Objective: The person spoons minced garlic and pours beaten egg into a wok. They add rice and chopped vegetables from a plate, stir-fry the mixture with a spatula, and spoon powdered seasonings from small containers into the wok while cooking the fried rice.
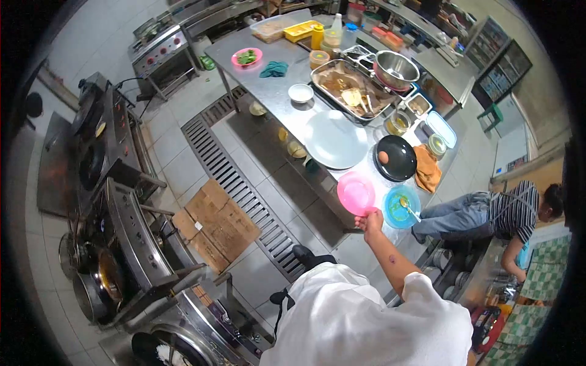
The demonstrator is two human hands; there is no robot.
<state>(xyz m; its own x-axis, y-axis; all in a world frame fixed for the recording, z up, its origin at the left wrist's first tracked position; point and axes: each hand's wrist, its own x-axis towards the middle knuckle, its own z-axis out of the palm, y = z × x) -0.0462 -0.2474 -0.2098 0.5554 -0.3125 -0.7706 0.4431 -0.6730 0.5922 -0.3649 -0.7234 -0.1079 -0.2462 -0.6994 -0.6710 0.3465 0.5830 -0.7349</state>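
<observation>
My right hand [370,222] reaches to the near end of the steel table, its fingers closed on the rim of a pink plate [355,191]. Just right of the hand is a blue plate [394,215] with yellowish-green residue and a spoon [408,208] in it. A black pan [400,160] holding a brown egg [383,157] stands beyond these plates. Beside the pan lies an orange-brown cloth [427,169]. Past the pink plate sits a large pale plate [337,139]. My left hand is out of view.
The steel table [284,64] also bears a foil-lined tray [351,88], a steel bowl [395,68] and a white bowl [300,93]. Stoves [104,146] line the left. Flattened cardboard [217,224] lies beside a floor drain [229,174]. Another person [488,213] bends at the right.
</observation>
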